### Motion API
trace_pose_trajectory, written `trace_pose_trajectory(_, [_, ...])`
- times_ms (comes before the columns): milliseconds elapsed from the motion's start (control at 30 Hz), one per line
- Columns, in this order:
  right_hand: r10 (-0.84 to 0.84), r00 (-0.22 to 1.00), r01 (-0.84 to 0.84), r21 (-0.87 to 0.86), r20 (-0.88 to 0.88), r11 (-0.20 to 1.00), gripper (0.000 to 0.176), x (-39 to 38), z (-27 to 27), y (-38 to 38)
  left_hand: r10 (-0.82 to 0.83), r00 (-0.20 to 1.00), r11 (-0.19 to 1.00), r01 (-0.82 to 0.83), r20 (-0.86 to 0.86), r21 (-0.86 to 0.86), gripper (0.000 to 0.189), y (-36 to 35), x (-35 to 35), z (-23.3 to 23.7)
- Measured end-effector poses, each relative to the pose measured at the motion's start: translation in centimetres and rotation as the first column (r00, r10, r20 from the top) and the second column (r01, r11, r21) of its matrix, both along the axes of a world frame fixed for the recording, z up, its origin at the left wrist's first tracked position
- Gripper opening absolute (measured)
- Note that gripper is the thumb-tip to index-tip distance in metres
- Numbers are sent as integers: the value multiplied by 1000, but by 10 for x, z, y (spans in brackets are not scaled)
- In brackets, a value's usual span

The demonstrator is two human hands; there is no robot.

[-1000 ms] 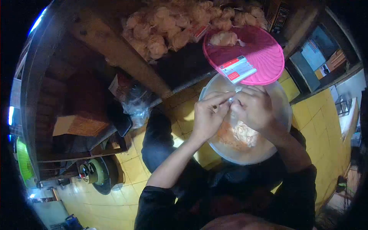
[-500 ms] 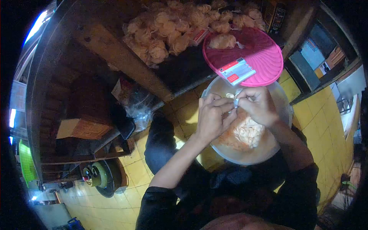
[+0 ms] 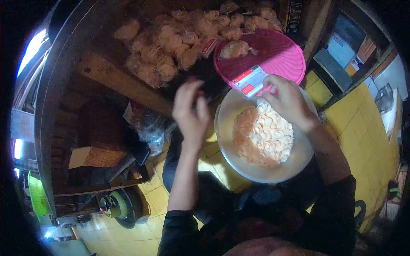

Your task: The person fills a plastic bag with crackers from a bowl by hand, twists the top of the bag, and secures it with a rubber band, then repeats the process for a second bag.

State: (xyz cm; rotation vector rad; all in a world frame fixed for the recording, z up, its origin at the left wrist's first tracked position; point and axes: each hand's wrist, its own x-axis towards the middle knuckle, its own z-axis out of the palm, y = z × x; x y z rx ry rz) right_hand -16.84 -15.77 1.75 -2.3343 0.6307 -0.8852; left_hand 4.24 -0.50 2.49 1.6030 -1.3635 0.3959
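Note:
My left hand [image 3: 190, 106] is raised to the left of the whitish tub [image 3: 226, 149], blurred, its fingers apart and nothing visible in them. Over the tub's far rim, my right hand [image 3: 289, 100] has its thumb and forefinger bent together beside the red-and-white printed packet [image 3: 250, 82]. What those fingertips pinch, if anything, is too small to make out. That packet rests on the near edge of the pink ribbed lid [image 3: 284, 59]. In the tub lie many pale, round, flat chips [image 3: 273, 132], with orange-brown ones [image 3: 245, 136] along the left side.
Many filled clear bags [image 3: 171, 47] are heaped on the dark shelf behind, and one bag [image 3: 235, 49] lies on the lid. A wooden beam [image 3: 124, 79] borders the shelf. A cardboard box [image 3: 98, 155] and a green gas cylinder [image 3: 112, 205] stand left, over yellow floor tiles [image 3: 354, 128].
My hands have separated from their joint pinch above the tub. The left has swung out leftward; the right has moved up beside the packet. More of the chips now shows, and the view has shifted slightly.

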Motion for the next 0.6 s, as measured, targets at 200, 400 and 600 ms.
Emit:
trace_pose_trajectory(200, [59, 988, -67, -52, -142, 996, 11, 6, -15, 3, -221, 975, 940, 217, -15, 264, 37, -66, -5, -56])
trace_pose_trajectory(400, [58, 984, -97, -225, -171, 970, 16, 11, -22, 10, -228, 971, 915, 238, -70, 324, 18, -81, -10, -54])
trace_pose_trajectory(600, [-18, 992, -27, -343, -128, 939, 20, 16, -21, 10, -255, 966, 945, 258, -44, 199, 9, -67, -35, -36])
